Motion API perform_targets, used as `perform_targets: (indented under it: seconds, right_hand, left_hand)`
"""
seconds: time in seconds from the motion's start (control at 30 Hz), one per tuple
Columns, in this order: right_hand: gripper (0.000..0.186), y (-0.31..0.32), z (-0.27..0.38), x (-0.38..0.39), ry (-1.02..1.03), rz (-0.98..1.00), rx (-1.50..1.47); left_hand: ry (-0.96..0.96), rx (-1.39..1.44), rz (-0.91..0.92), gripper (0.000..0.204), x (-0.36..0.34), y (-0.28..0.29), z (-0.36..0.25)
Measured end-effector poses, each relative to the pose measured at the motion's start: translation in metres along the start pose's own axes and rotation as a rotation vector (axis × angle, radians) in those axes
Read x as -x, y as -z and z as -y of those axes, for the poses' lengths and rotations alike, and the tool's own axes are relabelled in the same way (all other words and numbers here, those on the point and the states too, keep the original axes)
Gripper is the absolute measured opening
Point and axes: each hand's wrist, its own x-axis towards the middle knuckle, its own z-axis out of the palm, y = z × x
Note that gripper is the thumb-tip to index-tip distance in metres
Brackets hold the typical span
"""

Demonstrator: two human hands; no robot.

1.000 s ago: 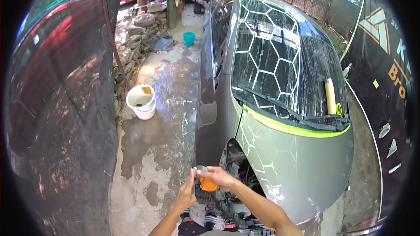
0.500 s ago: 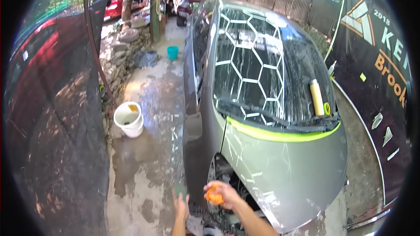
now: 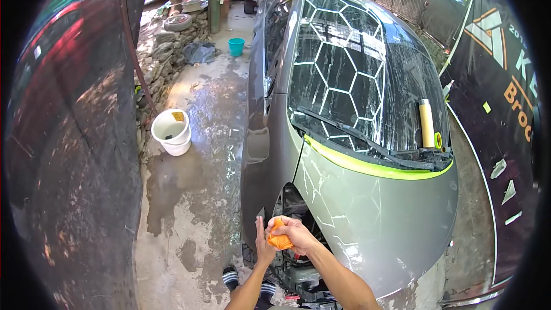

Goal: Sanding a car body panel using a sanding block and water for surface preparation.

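Note:
My right hand (image 3: 293,232) grips a bunched orange cloth (image 3: 280,240) near the front left of a grey car (image 3: 402,218). My left hand (image 3: 263,241) is beside it with fingers upright and together on a small, thin grey piece (image 3: 261,213), partly hidden. Beneath both hands, an opening at the car's front corner exposes dark parts (image 3: 301,275). White hexagon lines cover much of the windshield (image 3: 338,63) and faintly mark the hood, which has a bright yellow-green strip (image 3: 367,162) along its rear edge.
A white bucket (image 3: 172,138) and a teal bucket (image 3: 236,46) stand on wet concrete left of the car. Dark sheeting (image 3: 74,183) hangs at left, a banner (image 3: 488,155) at right. A tan roll (image 3: 426,123) and tape (image 3: 438,140) rest at the windshield's base. Stones (image 3: 163,51) line the path.
The hands separated slightly half a second ago and have come back together, with the left hand moving up and right since then. The view has shifted slightly with the head.

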Motion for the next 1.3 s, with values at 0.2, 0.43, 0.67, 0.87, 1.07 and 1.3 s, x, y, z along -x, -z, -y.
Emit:
perform_targets:
  seconds: [0.2, 0.43, 0.67, 0.87, 1.07, 1.3]
  right_hand:
    - [0.019, -0.013, -0.017, -0.021, -0.284, 0.131, -0.114]
    - [0.019, -0.058, -0.102, -0.086, -0.223, 0.088, 0.202]
    - [0.037, -0.067, -0.09, -0.085, 0.075, 0.074, 0.289]
    - [0.081, -0.112, 0.077, -0.06, 0.435, -0.013, 0.108]
    - [0.027, -0.073, 0.093, -0.063, 0.574, -0.092, 0.24]
    - [0.039, -0.125, -0.103, -0.043, 0.538, 0.198, 0.899]
  left_hand:
    - [0.382, 0.804, -0.323, 0.045, -0.004, 0.047, 0.056]
    - [0.642, 0.835, -0.773, 0.04, 0.071, 0.188, 0.138]
    - [0.703, 0.759, -0.759, 0.045, 0.155, 0.27, 0.14]
    - [0.681, 0.737, -0.62, 0.047, 0.18, 0.281, 0.119]
    - [0.668, 0.752, -0.469, 0.049, 0.201, 0.243, 0.111]
    - [0.639, 1.28, -0.288, 0.049, 0.115, 0.175, 0.007]
